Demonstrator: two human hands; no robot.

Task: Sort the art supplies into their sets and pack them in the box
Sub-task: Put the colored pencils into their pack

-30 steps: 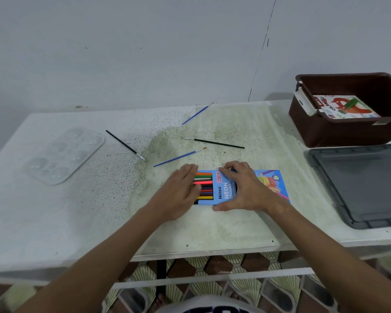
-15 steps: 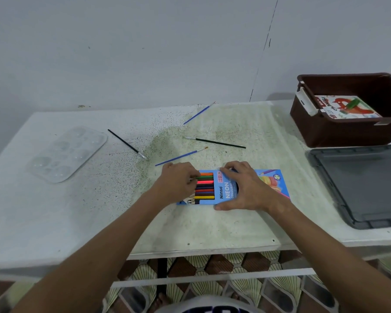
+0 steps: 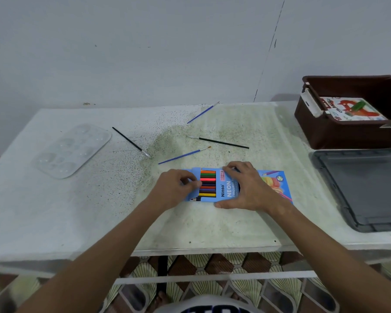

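A blue box of neon coloured pencils [image 3: 227, 192] lies flat on the table's near middle, its window showing the pencils. My left hand [image 3: 175, 188] has curled fingers that pinch the flap at the box's left end. My right hand [image 3: 246, 188] arches over the box's middle, fingers on the far edge and thumb at the near edge, holding it down. Several loose paintbrushes lie beyond: two blue [image 3: 202, 112] [image 3: 183, 155] and two black [image 3: 221, 143] [image 3: 131, 142]. The brown box [image 3: 321, 132] at far right holds an oil pastel set [image 3: 352, 109].
A clear plastic paint palette [image 3: 72, 150] sits at the left of the table. A grey lid [image 3: 359, 188] lies flat at the right, just in front of the brown box. The table's front edge [image 3: 190, 250] runs close below my hands.
My left hand went from lying flat over the pencil ends to curled fingers pinching the box's left flap. The right hand and box stayed in place.
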